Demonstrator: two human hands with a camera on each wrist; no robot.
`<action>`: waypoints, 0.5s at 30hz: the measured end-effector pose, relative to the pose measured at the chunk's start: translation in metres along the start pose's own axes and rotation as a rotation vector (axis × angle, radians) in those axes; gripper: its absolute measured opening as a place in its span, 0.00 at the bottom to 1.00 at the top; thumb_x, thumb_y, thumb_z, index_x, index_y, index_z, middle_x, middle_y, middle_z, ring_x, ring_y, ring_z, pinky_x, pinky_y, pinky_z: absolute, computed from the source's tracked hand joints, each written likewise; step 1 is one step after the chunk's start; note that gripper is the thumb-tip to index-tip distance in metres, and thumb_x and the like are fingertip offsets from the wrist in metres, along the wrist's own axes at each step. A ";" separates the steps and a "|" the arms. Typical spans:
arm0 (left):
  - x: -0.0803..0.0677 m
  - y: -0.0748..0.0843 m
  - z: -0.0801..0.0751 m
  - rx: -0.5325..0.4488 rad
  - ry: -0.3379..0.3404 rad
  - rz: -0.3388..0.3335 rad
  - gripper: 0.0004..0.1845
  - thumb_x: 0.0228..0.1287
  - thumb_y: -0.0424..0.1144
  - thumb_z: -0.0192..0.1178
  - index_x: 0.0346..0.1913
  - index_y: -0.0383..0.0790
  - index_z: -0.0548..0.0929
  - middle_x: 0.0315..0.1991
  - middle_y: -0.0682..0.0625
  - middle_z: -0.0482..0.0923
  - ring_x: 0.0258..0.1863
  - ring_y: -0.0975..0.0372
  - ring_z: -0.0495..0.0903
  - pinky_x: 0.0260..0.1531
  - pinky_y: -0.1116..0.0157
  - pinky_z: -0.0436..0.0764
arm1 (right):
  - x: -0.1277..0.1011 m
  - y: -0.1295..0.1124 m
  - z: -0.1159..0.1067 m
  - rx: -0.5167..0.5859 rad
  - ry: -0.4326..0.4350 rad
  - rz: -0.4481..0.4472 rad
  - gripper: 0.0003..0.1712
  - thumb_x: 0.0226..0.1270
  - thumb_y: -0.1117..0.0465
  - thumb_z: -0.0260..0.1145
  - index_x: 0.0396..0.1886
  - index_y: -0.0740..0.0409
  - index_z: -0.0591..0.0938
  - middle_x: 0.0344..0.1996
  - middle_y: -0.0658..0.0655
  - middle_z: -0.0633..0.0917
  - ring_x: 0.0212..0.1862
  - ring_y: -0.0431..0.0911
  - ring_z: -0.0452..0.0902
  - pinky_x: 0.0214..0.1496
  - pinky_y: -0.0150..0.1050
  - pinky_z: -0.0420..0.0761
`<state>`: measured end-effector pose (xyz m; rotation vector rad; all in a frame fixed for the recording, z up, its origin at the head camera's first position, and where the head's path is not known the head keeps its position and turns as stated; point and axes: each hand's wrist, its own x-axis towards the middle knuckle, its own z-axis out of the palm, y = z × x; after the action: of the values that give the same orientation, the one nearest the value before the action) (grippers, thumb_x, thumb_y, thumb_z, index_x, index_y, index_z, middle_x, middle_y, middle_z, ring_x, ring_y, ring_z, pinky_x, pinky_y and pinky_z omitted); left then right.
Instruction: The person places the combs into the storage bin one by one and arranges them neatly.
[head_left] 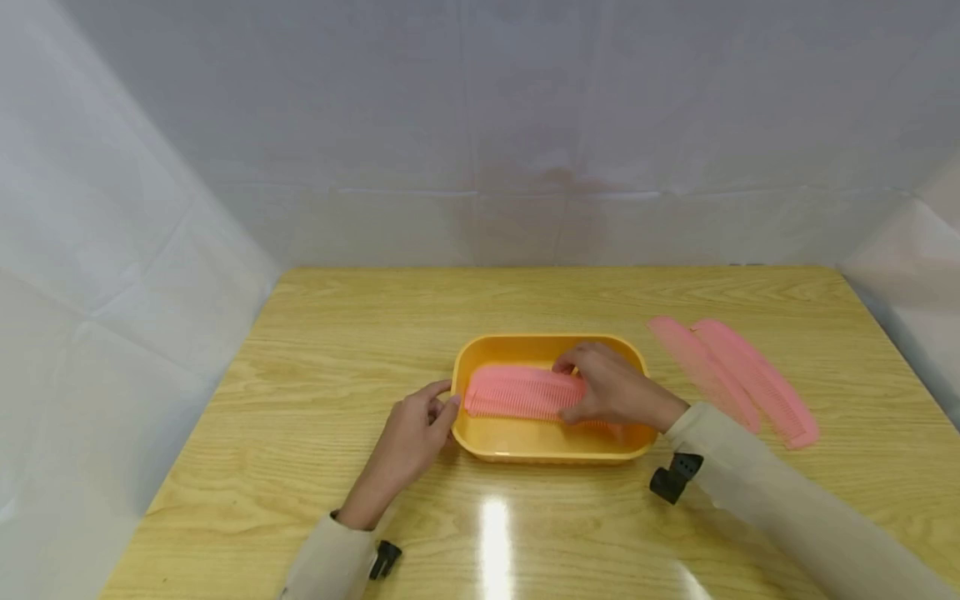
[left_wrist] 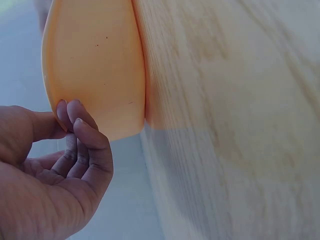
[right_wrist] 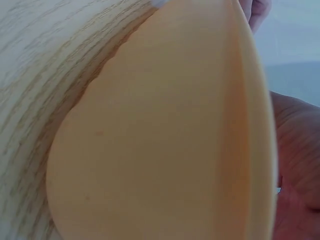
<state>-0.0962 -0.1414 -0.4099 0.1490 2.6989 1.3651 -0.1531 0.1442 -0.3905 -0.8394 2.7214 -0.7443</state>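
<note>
A pink comb (head_left: 517,392) lies lengthwise inside a yellow plastic basin (head_left: 525,457), its teeth toward the near side. My right hand (head_left: 611,387) reaches over the basin's right end and grips the comb across its width, thumb at the near edge and fingers at the far edge. At the left end, my left hand (head_left: 411,437) pinches the basin's rim between thumb and fingers; the left wrist view shows this hand (left_wrist: 65,170) at the rim. In the right wrist view the basin's outer wall (right_wrist: 150,125) hides the fingers of the right hand (right_wrist: 300,150).
Two more pink combs, a left one (head_left: 701,362) and a right one (head_left: 757,379), lie slanted side by side on the wooden table (head_left: 337,333), right of the basin. White sheeting (head_left: 390,225) hangs behind the table and at its sides.
</note>
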 end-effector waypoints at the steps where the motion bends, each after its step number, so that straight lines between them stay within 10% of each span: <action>1: 0.000 0.000 0.000 -0.002 0.000 -0.002 0.22 0.79 0.39 0.54 0.67 0.29 0.75 0.24 0.52 0.78 0.23 0.56 0.80 0.17 0.68 0.72 | 0.000 0.000 0.000 -0.001 -0.003 -0.003 0.33 0.52 0.55 0.83 0.54 0.67 0.82 0.48 0.59 0.82 0.49 0.53 0.75 0.53 0.50 0.77; 15: 0.001 0.000 0.000 0.001 -0.002 -0.006 0.22 0.79 0.40 0.54 0.67 0.30 0.75 0.24 0.52 0.78 0.22 0.57 0.79 0.17 0.68 0.72 | 0.001 0.003 0.008 0.017 -0.014 -0.027 0.32 0.52 0.56 0.83 0.53 0.67 0.82 0.48 0.59 0.82 0.51 0.53 0.74 0.54 0.50 0.75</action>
<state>-0.0967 -0.1412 -0.4102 0.1421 2.6965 1.3617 -0.1530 0.1423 -0.3988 -0.8758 2.6929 -0.7624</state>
